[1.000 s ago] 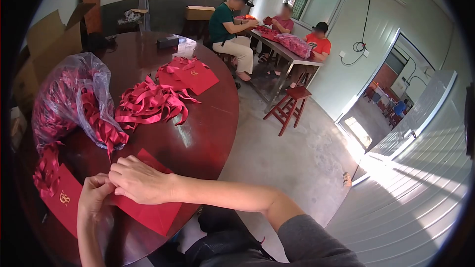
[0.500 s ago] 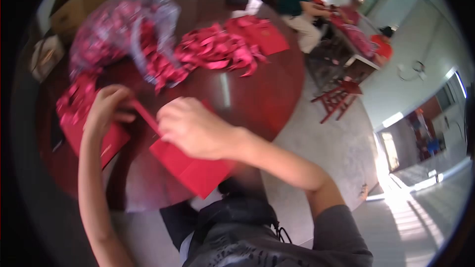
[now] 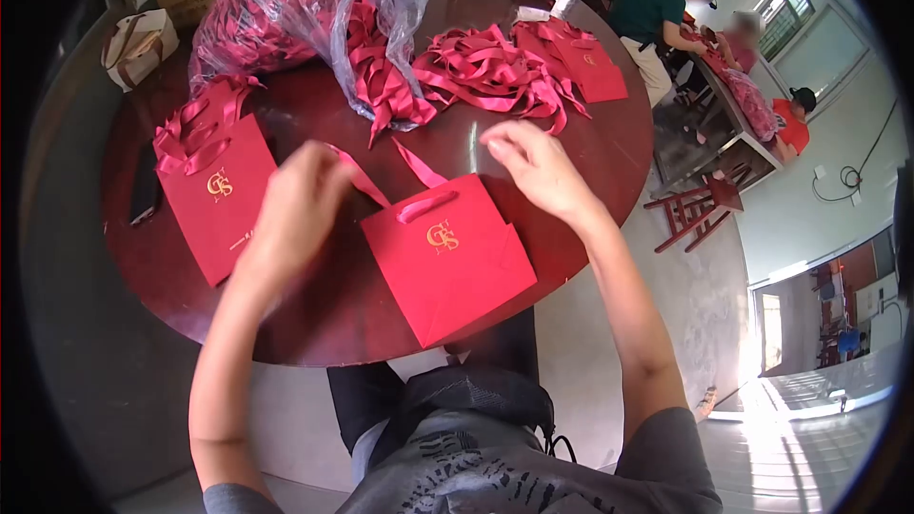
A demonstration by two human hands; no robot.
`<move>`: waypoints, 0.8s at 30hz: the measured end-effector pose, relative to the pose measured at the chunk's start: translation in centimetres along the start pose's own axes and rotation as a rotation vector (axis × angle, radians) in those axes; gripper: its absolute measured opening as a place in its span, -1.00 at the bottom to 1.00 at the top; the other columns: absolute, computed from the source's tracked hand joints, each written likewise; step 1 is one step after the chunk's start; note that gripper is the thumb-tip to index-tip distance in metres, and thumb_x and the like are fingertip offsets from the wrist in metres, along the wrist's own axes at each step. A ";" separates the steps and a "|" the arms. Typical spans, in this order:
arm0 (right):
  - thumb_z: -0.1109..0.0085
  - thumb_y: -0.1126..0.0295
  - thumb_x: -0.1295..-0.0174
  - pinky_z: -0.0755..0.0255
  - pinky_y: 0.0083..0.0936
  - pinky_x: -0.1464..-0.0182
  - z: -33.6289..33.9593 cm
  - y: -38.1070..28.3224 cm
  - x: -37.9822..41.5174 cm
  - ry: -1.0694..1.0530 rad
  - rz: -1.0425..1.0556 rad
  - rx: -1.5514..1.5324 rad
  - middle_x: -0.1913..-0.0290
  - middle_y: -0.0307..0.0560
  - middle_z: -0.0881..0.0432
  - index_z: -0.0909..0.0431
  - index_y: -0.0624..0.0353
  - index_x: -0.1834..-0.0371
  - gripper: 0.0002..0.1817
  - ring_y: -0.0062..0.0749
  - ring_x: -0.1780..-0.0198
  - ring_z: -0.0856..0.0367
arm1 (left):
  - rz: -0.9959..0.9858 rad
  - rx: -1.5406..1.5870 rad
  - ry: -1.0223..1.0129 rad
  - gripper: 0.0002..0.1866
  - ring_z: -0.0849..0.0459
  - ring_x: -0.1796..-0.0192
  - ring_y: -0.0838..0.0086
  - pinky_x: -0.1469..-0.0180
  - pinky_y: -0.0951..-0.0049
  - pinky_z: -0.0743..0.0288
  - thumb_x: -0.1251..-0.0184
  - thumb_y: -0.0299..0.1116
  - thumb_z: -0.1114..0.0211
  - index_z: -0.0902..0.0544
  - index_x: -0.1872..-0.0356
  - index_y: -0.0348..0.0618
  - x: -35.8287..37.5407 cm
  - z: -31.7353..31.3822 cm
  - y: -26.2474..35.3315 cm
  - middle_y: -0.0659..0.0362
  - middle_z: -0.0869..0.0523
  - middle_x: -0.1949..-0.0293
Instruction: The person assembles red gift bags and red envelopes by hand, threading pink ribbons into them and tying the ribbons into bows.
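A red paper gift bag [image 3: 457,266] with a gold monogram lies at the table's front edge, its handle ribbon [image 3: 419,164] passing through two holes with both ends loose above it. My left hand [image 3: 300,195], smeared by motion, is beside the ribbon's left end, fingers right at it. To the right of the bag, my right hand [image 3: 538,167] hovers over the table, fingers loosely bent, with nothing between them. More red bags [image 3: 219,190] with ribbon handles lie stacked at the left, partly behind my left forearm.
Behind the hands sit a clear plastic sack [image 3: 276,14] of red ribbons and a loose ribbon pile [image 3: 495,71]. Further red bags [image 3: 581,57] lie at the back right of the round table [image 3: 314,324]. Several people work at another table; a red stool [image 3: 700,205] stands nearby.
Both hands have moved apart from over the bag; the right one went up and right. The bag now lies face up in view with its ribbon threaded. The camera view has shifted.
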State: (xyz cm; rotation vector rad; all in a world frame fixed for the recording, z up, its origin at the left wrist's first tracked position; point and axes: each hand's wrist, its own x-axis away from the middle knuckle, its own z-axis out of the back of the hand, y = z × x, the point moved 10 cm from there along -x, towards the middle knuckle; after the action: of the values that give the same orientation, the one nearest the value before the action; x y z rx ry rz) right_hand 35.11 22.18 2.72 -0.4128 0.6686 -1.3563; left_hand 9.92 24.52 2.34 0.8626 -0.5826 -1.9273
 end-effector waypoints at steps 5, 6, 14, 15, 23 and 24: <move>-0.19 0.28 -0.32 -0.42 -0.55 0.27 -3.4 0.9 2.2 -0.049 -0.032 -0.115 0.38 -0.22 -0.54 -0.56 0.33 0.10 -0.71 -0.60 0.37 -0.45 | -0.003 -0.057 -0.083 -0.48 -0.53 0.44 0.51 0.35 0.44 -0.49 -0.08 -0.29 -0.51 -0.46 0.02 -0.32 2.5 -3.6 1.4 0.08 -0.59 0.39; -0.21 0.30 -0.30 -0.41 -0.58 0.28 -3.5 0.6 2.4 -0.050 -0.057 -0.142 0.39 -0.25 -0.51 -0.56 0.34 0.09 -0.71 -0.64 0.38 -0.42 | 0.046 -0.050 -0.100 -0.44 -0.53 0.44 0.52 0.35 0.45 -0.49 -0.05 -0.33 -0.53 -0.44 -0.01 -0.31 2.5 -3.9 1.2 0.09 -0.59 0.37; -0.22 0.52 -0.25 -0.32 -0.77 0.23 -1.8 -2.3 4.6 -0.025 -0.056 -0.534 0.34 -0.38 -0.43 -0.48 0.25 0.05 -0.77 -0.78 0.31 -0.39 | 0.137 0.460 -0.062 -0.53 -0.53 0.23 0.56 0.11 0.56 -0.49 -0.06 -0.69 -0.37 -0.41 -0.02 -0.27 3.6 -1.9 3.3 0.22 -0.51 0.32; -0.20 0.59 -0.24 -0.35 -0.74 0.18 -1.1 -3.1 5.0 0.019 0.019 -0.546 0.31 -0.34 -0.44 -0.47 0.25 0.00 -0.73 -0.73 0.28 -0.42 | 0.111 0.567 -0.027 -0.57 -0.52 0.18 0.56 0.07 0.56 -0.48 -0.08 -0.75 -0.32 -0.42 0.02 -0.27 3.7 -1.0 4.2 0.22 -0.49 0.32; -0.42 0.66 0.10 -0.42 -0.49 0.08 4.1 -11.9 8.7 0.340 0.625 -0.104 0.12 -0.05 -0.44 -0.59 0.13 0.06 -0.54 -0.28 0.13 -0.48 | -0.604 0.036 0.165 -0.64 -0.42 0.26 0.40 0.32 0.48 -0.35 0.10 -0.82 -0.26 -0.70 0.26 -0.22 5.7 4.3 13.3 0.15 -0.39 0.31; -0.42 0.66 0.10 -0.42 -0.49 0.08 3.9 -12.0 8.6 0.342 0.625 -0.105 0.12 -0.05 -0.44 -0.59 0.13 0.06 -0.54 -0.28 0.13 -0.48 | -0.606 0.035 0.164 -0.64 -0.42 0.26 0.40 0.32 0.48 -0.35 0.10 -0.82 -0.26 -0.70 0.26 -0.22 5.7 4.4 13.3 0.15 -0.39 0.31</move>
State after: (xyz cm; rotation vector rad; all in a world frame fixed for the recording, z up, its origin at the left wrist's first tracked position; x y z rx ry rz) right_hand 29.26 11.20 11.49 -0.0350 1.0521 -0.7984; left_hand 11.98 13.51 12.42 1.3150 -0.2687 -2.3510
